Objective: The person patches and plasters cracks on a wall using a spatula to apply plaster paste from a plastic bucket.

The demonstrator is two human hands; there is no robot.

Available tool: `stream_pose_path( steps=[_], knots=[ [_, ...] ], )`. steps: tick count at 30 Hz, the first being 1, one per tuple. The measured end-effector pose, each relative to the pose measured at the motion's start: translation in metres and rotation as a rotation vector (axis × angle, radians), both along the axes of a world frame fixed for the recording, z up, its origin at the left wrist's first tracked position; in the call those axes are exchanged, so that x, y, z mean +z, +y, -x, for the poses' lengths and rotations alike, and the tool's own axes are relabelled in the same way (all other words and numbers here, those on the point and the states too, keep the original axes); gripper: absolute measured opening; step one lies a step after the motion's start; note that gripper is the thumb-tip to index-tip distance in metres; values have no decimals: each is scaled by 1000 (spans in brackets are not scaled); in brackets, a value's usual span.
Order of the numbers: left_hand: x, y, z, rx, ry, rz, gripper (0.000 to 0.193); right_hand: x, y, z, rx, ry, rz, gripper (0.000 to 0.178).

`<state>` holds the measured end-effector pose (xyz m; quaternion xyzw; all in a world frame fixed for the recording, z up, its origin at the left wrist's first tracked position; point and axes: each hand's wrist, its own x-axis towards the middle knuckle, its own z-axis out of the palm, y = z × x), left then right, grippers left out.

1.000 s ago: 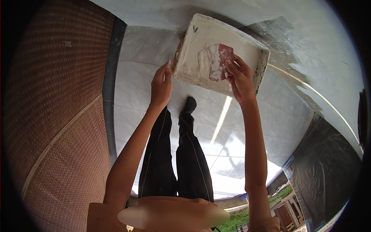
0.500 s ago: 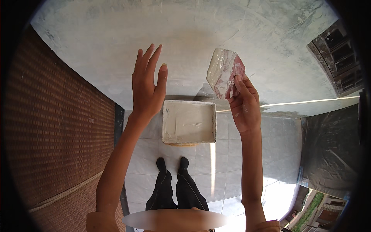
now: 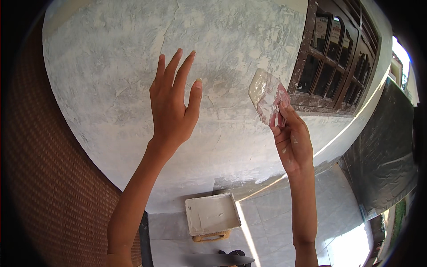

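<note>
Hands, tool and wall, from near to far. The left hand (image 3: 173, 107) is empty, with the fingers spread and the palm turned toward the wall. By the right hand (image 3: 294, 144), a flat, translucent reddish scraper (image 3: 270, 101) is held up in front of the wall; the grip is closed to a pinch, thumb against fingers, on its lower right corner. White paste (image 3: 256, 89) is carried along the scraper's left edge. The step in hand is judged to be the presenting of a loaded blade; for the next move, flat contact and even pressure would be called for. Beyond lies the mottled wall (image 3: 120, 89), bordered at right by a dark-framed window (image 3: 331, 58). Farther below, a paste-filled tray (image 3: 213, 232) is supported on a yellowish stand (image 3: 209, 239) above the tiled floor (image 3: 271, 222).
</note>
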<state>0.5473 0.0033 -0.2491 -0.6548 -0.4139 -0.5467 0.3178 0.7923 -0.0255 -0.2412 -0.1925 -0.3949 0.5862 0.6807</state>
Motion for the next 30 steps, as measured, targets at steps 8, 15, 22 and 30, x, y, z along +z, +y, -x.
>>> stream_pose_path(
  steps=[8, 15, 22, 30],
  knots=[
    [66, 61, -52, 82, 79, -132, 47, 38, 58, -73, 57, 142, -170, 16],
    [115, 138, -109, 202, 112, -206, 47, 98, 151, -128, -51, 93, -305, 21],
    [172, 197, -134, 398, 160, -451, 47, 149, 235, -118, -485, -86, -730, 27],
    [184, 222, -125, 438, 74, -576, 49, 147, 298, -102, -1185, -632, -1572, 55]
  ],
)
